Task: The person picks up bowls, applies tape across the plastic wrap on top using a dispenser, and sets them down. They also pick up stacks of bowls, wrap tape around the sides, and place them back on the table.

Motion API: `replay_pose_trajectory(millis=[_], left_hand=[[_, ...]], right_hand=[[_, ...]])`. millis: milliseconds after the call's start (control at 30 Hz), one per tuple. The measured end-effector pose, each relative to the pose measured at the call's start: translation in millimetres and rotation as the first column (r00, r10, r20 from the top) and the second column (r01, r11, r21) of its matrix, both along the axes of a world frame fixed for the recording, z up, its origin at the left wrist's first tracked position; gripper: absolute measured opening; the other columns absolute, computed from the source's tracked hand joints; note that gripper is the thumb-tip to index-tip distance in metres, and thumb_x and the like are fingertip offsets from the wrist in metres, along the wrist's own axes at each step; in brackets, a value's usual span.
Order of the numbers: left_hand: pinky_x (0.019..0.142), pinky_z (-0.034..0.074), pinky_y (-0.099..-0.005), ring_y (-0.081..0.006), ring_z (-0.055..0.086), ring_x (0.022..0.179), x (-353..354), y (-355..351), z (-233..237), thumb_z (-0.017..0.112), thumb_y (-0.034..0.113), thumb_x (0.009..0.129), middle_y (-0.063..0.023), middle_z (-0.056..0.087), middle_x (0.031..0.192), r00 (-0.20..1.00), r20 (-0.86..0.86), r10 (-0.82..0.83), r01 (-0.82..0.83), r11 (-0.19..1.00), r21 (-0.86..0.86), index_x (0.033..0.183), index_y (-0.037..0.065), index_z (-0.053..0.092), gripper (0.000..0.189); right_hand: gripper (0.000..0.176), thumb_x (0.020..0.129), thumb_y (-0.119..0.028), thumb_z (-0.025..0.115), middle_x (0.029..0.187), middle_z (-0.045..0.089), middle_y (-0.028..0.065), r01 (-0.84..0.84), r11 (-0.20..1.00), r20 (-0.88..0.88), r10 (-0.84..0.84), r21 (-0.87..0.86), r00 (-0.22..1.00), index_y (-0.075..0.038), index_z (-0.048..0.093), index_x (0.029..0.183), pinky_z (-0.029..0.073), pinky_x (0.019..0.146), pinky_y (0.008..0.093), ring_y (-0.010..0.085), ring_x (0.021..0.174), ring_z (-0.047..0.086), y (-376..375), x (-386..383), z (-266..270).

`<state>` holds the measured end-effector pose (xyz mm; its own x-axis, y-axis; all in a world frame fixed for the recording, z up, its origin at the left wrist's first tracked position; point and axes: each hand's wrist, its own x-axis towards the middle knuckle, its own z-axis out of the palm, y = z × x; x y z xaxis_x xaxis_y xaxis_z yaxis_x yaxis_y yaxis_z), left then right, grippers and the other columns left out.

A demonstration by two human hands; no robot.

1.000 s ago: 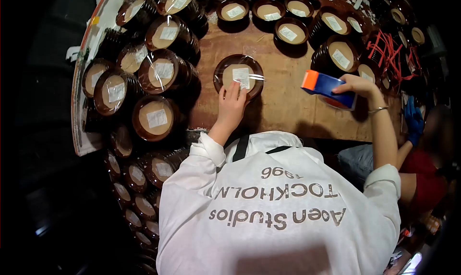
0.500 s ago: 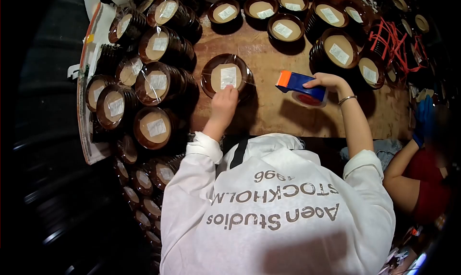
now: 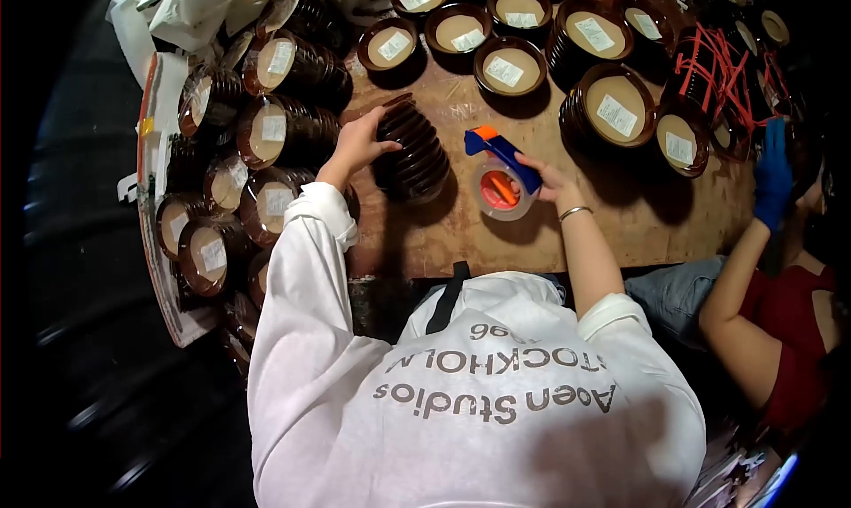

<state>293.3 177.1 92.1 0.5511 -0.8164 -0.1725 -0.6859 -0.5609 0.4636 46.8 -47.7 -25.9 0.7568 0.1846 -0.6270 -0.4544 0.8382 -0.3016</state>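
"Where's the stack of brown bowls (image 3: 413, 158)?"

"Tilted over the wooden tabletop (image 3: 683, 224), its end gripped by the left hand (image 3: 357, 143), thumb and fingers set apart."

"And the right hand (image 3: 554, 185)?"

"Fingers wrapped around a blue tape dispenser (image 3: 507, 152), near the stack."

"What's around them?"

"Labelled bowl stacks (image 3: 301, 134) on the left; red straps (image 3: 714, 69) at right, near a co-worker's blue-gloved hand (image 3: 774, 173)."

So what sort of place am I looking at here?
Likely a packing workshop: stacks of labelled brown dishes crowd a wooden worktable, the right hand holds a tape dispenser, and another person's blue-gloved hand shows nearby.
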Motion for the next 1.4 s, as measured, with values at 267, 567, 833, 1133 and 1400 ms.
replay_pose_trajectory(millis=[267,567,833,1133,1400], left_hand=[[0.074,0.042,-0.0326,-0.0288,0.056,0.087,48.0,7.1,-32.8,0.073,0.028,0.059,-0.0134,0.059,0.094,0.991,0.006,0.132,-0.132,0.991,-0.023,0.106,0.007,0.049,0.057],[0.076,0.042,-0.0303,-0.0249,0.058,0.086,72.3,68.9,-102.6,0.074,0.039,0.057,-0.0157,0.061,0.090,0.615,-0.288,0.734,-0.704,0.676,0.218,0.089,-0.004,0.058,0.057],[0.092,0.033,-0.0349,-0.0324,0.043,0.108,-41.1,70.2,-111.5,0.071,0.031,0.064,-0.0237,0.042,0.118,0.121,-0.400,0.908,-0.991,0.136,0.010,0.115,-0.005,0.037,0.070],[0.082,0.038,-0.0399,-0.0372,0.046,0.098,-102.5,91.5,-55.8,0.046,0.019,0.080,-0.0262,0.049,0.104,0.777,-0.110,0.620,-0.617,0.784,0.061,0.116,0.001,0.036,0.042],[0.067,0.043,-0.0336,-0.0232,0.049,0.085,-84.0,91.1,-23.2,0.061,0.017,0.063,-0.0095,0.049,0.093,0.898,0.375,-0.230,-0.039,0.808,0.588,0.113,0.000,0.044,0.056]], right_hand=[[0.034,0.080,-0.030,0.055,0.073,0.060,0.0120,0.059,0.976,-0.037,-0.053,0.212,0.998,0.001,0.054,0.093,0.050,0.053,0.0301,0.0198,0.055,0.059,30.6,-33.0,-45.5],[0.035,0.084,-0.033,0.048,0.073,0.059,0.0106,0.280,0.894,-0.171,-0.233,0.351,0.957,0.000,0.054,0.096,0.047,0.054,0.0311,0.0188,0.058,0.056,55.7,-71.2,-14.6],[0.033,0.083,-0.033,0.051,0.069,0.059,0.0108,0.244,0.928,-0.182,-0.197,0.283,0.963,-0.001,0.056,0.089,0.045,0.052,0.0293,0.0191,0.054,0.053,62.0,-27.4,-15.8],[0.031,0.082,-0.031,0.053,0.070,0.059,0.0102,0.168,0.957,-0.224,-0.115,0.238,0.968,-0.001,0.056,0.090,0.046,0.051,0.0291,0.0190,0.054,0.054,44.4,-46.4,-27.3],[0.032,0.082,-0.030,0.052,0.070,0.059,0.0101,0.226,0.931,-0.198,-0.173,0.287,0.965,0.000,0.056,0.092,0.046,0.052,0.0282,0.0185,0.056,0.054,43.6,-51.6,-29.4]])
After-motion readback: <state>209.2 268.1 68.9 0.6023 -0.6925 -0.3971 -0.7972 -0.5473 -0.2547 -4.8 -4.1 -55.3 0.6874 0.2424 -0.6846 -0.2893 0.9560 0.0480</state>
